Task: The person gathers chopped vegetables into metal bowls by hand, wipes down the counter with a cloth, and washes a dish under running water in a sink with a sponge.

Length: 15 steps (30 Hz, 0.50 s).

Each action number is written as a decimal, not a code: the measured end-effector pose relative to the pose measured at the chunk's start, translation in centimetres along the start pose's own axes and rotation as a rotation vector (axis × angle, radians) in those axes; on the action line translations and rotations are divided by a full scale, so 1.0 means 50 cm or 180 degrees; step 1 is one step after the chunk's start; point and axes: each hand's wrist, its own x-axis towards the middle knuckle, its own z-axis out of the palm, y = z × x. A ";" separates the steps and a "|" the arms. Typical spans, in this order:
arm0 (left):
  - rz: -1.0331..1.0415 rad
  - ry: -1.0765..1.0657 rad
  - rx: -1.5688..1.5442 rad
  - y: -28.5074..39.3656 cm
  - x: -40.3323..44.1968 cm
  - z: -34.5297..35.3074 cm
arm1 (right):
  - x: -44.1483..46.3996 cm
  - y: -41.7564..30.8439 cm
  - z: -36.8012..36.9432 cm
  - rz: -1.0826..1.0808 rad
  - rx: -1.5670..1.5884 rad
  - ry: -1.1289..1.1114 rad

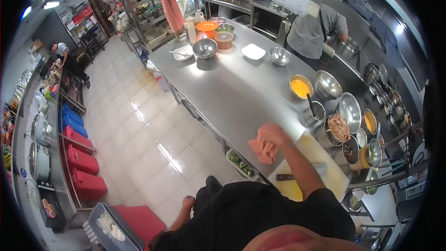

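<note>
Head view: right hand clutching one crumpled salmon-pink cloth near grey steel tabletop edge, open metal beyond; left hand, grip unclear; one brown-handled steel knife

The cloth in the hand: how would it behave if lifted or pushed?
The cloth looks floppy, since it bunches and creases in the right hand. It is probably light, judging by its thin-looking loose edge. Pushed, its soft folds would likely crumple.

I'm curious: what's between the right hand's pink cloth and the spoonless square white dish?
Between cloth and dish, the head view shows only bare silver metal tabletop.
</note>
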 end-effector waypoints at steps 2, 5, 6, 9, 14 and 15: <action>-0.0291 -0.0011 -0.0653 0.034 0.044 -0.044 | -0.103 -0.130 -0.148 0.0224 0.0392 0.2023; -0.0373 -0.0009 -0.1130 0.074 0.107 -0.101 | -0.117 -0.217 -0.340 -0.0468 0.0555 0.2938; -0.0325 -0.0001 -0.1147 0.079 0.128 -0.120 | -0.134 -0.261 -0.409 -0.0656 0.0716 0.3092; -0.0150 -0.0012 -0.1273 0.100 0.180 -0.170 | -0.185 -0.368 -0.579 -0.0952 0.0450 0.3573; -0.0177 0.0005 -0.1383 0.120 0.216 -0.199 | -0.184 -0.457 -0.814 -0.1260 0.0155 0.4237; -0.0231 -0.0022 -0.1386 0.118 0.224 -0.196 | -0.168 -0.462 -0.863 -0.1274 -0.0137 0.4472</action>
